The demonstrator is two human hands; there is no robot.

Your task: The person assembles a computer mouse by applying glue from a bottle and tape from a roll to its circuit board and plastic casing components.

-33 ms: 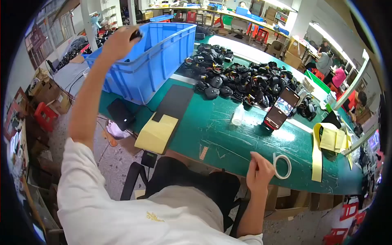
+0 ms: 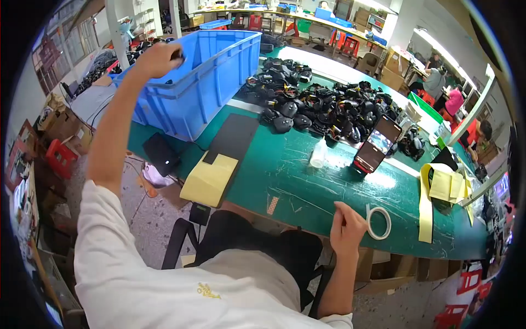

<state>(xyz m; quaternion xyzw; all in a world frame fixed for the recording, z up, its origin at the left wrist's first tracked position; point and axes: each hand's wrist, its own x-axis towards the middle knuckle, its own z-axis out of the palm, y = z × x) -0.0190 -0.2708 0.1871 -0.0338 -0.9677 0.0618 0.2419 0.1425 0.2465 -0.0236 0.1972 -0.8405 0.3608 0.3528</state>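
Observation:
Over the left part of a tall blue crate (image 2: 189, 101), my left hand (image 2: 156, 60) is closed around a small black mouse-like piece (image 2: 178, 55), mostly hidden by the fingers. My right hand (image 2: 349, 229) rests at the near edge of the green tabletop (image 2: 296, 186), fingers curled in and thumb near the index finger, with nothing visible in it. Just right of it lies a roll of white tape (image 2: 378, 223). Beyond the hands spreads a heap of black computer mice (image 2: 329, 107), some with wires or inner parts showing.
A phone (image 2: 378, 143) leans on a stand near a translucent bottle (image 2: 319, 153). Yellow sheets (image 2: 210, 178) lie beside a dark mat (image 2: 235, 134); more yellow pieces (image 2: 445, 186) lie at right. A black box-like device (image 2: 161, 152) sits by the crate. People work in the right background.
My left hand, with the black piece in it, has shifted slightly left and lower over the crate. My right hand stays at nearly the same place.

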